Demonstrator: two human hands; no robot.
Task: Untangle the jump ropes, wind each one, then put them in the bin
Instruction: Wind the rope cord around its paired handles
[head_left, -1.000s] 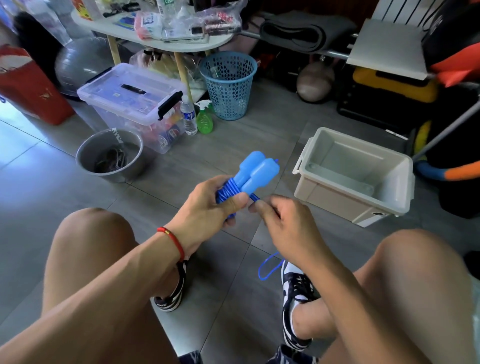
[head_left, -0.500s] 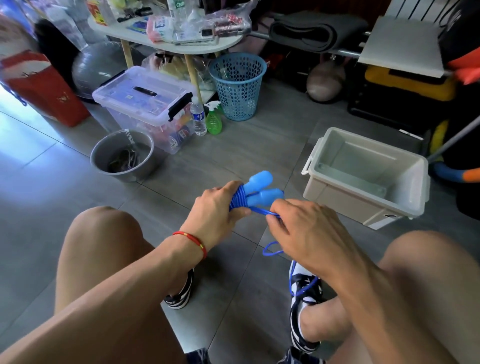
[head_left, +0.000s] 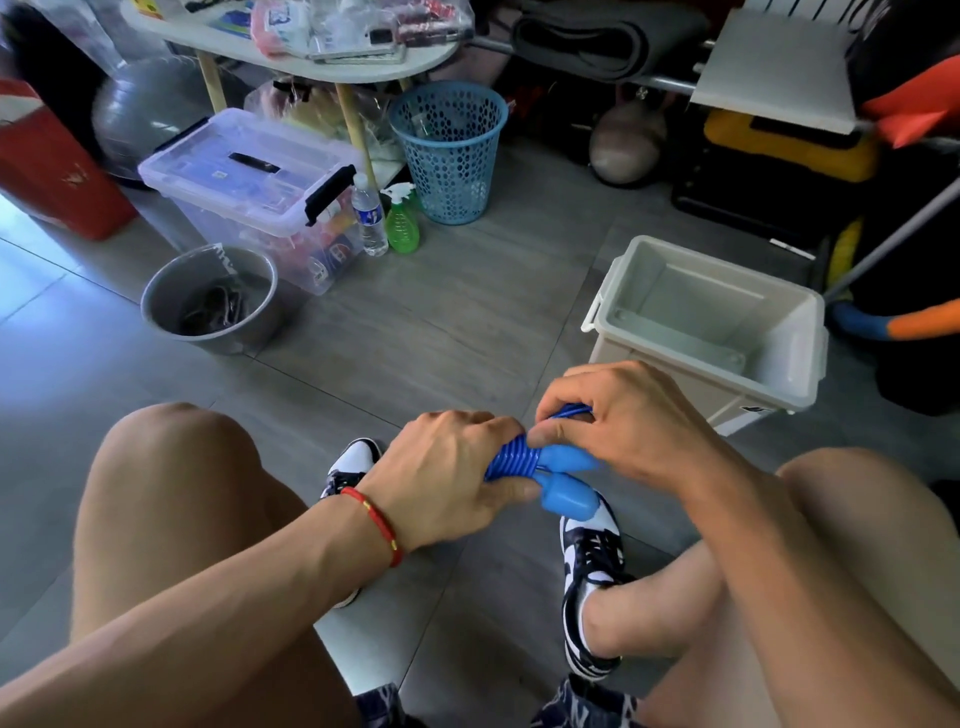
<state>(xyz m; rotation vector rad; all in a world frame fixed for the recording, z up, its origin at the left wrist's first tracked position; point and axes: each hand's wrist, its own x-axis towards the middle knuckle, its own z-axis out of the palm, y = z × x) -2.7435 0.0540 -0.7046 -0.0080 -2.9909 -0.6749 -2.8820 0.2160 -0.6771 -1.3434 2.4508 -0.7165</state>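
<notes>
The left hand (head_left: 447, 478) clenches around the smooth blue plastic jump rope (head_left: 535, 470), its two rounded handles side by side with thin cord coiled in ribbed turns around them. The right hand (head_left: 618, 421), touching the bundle from the other side, pinches the cord's last stretch. To finish the winding well, I'd keep tension and tuck the end under a tight turn. The open pale-grey rectangular plastic bin (head_left: 810, 358) sits just beyond the right hand.
</notes>
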